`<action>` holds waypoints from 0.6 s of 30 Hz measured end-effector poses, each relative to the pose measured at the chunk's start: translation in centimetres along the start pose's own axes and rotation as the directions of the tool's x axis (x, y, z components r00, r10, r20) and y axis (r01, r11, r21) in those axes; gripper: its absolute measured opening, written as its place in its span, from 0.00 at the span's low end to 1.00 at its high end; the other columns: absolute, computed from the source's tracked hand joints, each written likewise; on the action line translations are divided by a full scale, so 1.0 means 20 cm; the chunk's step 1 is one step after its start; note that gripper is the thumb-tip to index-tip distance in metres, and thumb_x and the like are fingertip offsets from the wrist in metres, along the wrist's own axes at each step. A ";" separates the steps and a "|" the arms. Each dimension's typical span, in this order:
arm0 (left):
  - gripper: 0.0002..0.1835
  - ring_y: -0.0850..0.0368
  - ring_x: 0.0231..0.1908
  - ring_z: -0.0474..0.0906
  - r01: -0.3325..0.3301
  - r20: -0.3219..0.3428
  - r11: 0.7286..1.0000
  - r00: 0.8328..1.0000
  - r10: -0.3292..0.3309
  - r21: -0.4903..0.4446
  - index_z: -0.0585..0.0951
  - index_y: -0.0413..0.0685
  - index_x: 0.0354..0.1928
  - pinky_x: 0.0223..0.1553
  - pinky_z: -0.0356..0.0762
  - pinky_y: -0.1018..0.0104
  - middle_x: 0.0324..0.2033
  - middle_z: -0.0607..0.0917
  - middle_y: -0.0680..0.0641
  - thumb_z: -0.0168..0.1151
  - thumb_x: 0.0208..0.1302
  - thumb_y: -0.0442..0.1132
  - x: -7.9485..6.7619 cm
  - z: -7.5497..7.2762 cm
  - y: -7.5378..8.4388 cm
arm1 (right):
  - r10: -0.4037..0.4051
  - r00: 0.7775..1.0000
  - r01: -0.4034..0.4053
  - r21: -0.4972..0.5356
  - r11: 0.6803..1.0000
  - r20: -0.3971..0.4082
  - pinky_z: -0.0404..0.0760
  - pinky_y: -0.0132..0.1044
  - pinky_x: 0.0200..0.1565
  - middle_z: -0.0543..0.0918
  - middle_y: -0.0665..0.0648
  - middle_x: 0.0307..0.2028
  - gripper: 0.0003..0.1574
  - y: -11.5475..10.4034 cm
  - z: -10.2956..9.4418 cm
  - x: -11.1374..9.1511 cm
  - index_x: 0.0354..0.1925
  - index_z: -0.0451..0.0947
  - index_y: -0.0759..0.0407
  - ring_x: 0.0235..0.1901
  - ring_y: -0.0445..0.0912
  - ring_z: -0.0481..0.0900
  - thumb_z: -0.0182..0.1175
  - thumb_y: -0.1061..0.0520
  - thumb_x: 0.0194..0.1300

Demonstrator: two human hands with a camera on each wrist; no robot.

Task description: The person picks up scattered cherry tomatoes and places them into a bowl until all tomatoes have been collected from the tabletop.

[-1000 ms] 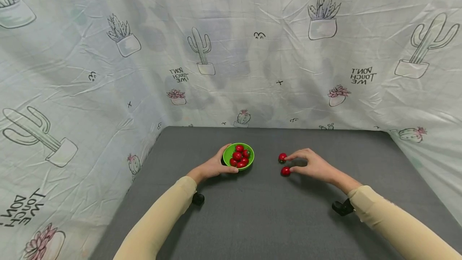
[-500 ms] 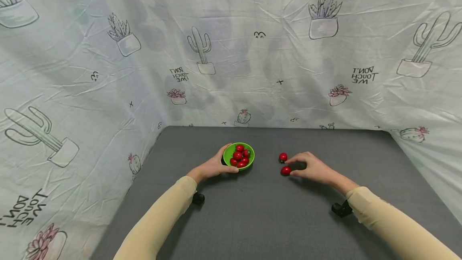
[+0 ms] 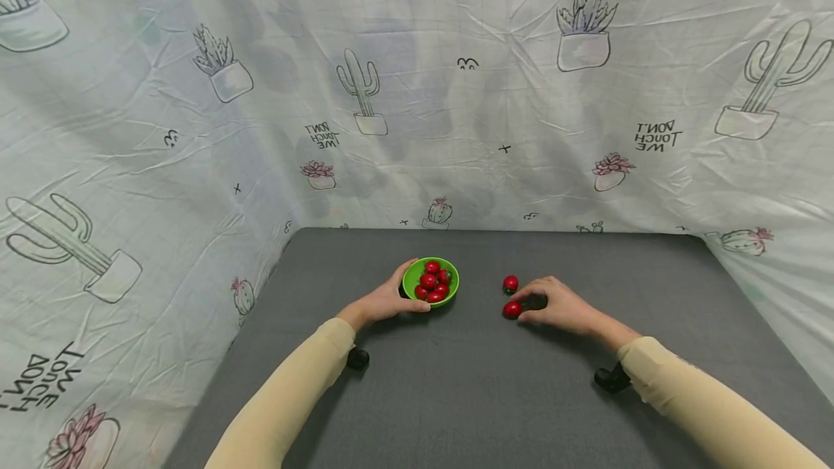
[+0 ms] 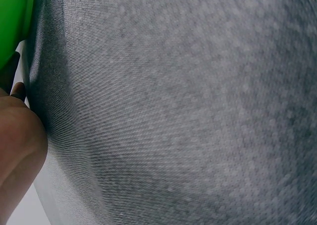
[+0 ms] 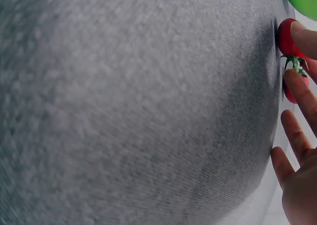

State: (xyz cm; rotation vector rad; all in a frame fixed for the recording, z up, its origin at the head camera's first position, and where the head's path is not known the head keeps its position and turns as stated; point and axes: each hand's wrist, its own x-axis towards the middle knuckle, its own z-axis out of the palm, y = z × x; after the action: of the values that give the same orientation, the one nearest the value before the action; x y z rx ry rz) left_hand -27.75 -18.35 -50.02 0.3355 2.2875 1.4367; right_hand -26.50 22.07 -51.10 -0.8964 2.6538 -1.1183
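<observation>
My left hand (image 3: 386, 301) holds a small green bowl (image 3: 412, 279) by its left side, the thumb along the near rim. Inside lie several red cherry tomatoes (image 3: 427, 281). In the left wrist view only part of the bowl (image 4: 12, 17) and of the hand (image 4: 19, 140) shows, at the left edge. To the right of the bowl, my right hand (image 3: 562, 307) pinches the nearer loose cherry tomato (image 3: 511, 310) between thumb and forefinger, low at the table. The right wrist view has the thumb against this tomato (image 5: 286, 38). Just beyond it lies another tomato (image 3: 510, 283) with a green stem.
A dark grey cloth (image 3: 456, 396) covers the table. Behind it and along the sides hangs a pale curtain (image 3: 423, 93) printed with potted cacti. Each wrist wears a black camera mount, such as the one on the right wrist (image 3: 612, 380).
My right hand has shifted slightly left and closed in around the nearer tomato, which has moved a little left. The left hand and bowl stay in place.
</observation>
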 end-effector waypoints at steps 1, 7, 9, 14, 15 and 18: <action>0.57 0.45 0.76 0.50 0.000 0.000 1.000 1.000 0.000 0.000 0.47 0.64 0.82 0.72 0.52 0.40 0.79 0.52 0.44 0.77 0.60 0.51 0.00 0.00 0.00 | 0.006 1.000 -0.006 -0.002 1.000 -0.002 0.68 0.64 0.59 0.83 0.49 0.54 0.22 0.00 0.00 0.00 0.54 0.86 0.46 0.60 0.57 0.70 0.73 0.44 0.64; 0.58 0.46 0.77 0.50 -0.001 0.006 1.000 1.000 0.001 -0.006 0.47 0.64 0.82 0.72 0.51 0.41 0.79 0.52 0.45 0.77 0.60 0.51 0.00 0.00 0.00 | 0.038 0.999 -0.038 -0.014 0.999 -0.020 0.69 0.62 0.59 0.84 0.48 0.53 0.21 -0.01 0.02 0.00 0.53 0.87 0.44 0.60 0.56 0.71 0.74 0.42 0.62; 0.58 0.47 0.77 0.50 0.000 0.006 1.000 1.000 0.000 -0.008 0.47 0.64 0.82 0.72 0.51 0.41 0.79 0.52 0.45 0.77 0.60 0.51 0.00 0.00 0.01 | 0.036 0.999 -0.036 -0.020 0.999 -0.028 0.69 0.62 0.58 0.84 0.48 0.53 0.21 -0.01 0.03 0.00 0.52 0.87 0.44 0.59 0.55 0.72 0.73 0.41 0.63; 0.58 0.47 0.77 0.49 0.005 0.004 1.000 1.000 -0.005 -0.011 0.47 0.64 0.82 0.72 0.50 0.41 0.79 0.52 0.45 0.77 0.59 0.51 -0.01 0.00 0.01 | 0.043 0.998 -0.044 -0.023 0.999 -0.036 0.70 0.60 0.56 0.83 0.46 0.51 0.19 -0.01 0.04 0.00 0.50 0.87 0.42 0.57 0.53 0.72 0.73 0.41 0.63; 0.58 0.47 0.77 0.49 0.005 0.004 1.000 1.000 -0.005 -0.011 0.47 0.64 0.82 0.72 0.50 0.41 0.79 0.52 0.45 0.77 0.59 0.51 -0.01 0.00 0.01 | 0.046 0.998 -0.047 -0.021 0.999 -0.035 0.70 0.59 0.56 0.83 0.46 0.51 0.18 -0.01 0.04 0.00 0.50 0.87 0.42 0.57 0.52 0.72 0.73 0.41 0.63; 0.58 0.46 0.77 0.50 0.003 0.005 1.000 1.000 -0.003 -0.012 0.47 0.64 0.82 0.72 0.51 0.40 0.79 0.52 0.45 0.77 0.60 0.51 -0.01 0.00 0.01 | 0.049 0.998 -0.050 -0.017 0.999 -0.032 0.69 0.59 0.56 0.83 0.46 0.50 0.17 -0.01 0.03 0.00 0.50 0.87 0.42 0.57 0.52 0.72 0.73 0.42 0.64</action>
State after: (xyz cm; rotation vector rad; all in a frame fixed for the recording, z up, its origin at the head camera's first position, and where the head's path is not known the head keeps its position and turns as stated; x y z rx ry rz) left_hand -27.63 -18.31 -49.86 0.3312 2.2732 1.4463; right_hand -26.08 21.57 -51.45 -0.8181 2.6999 -1.1085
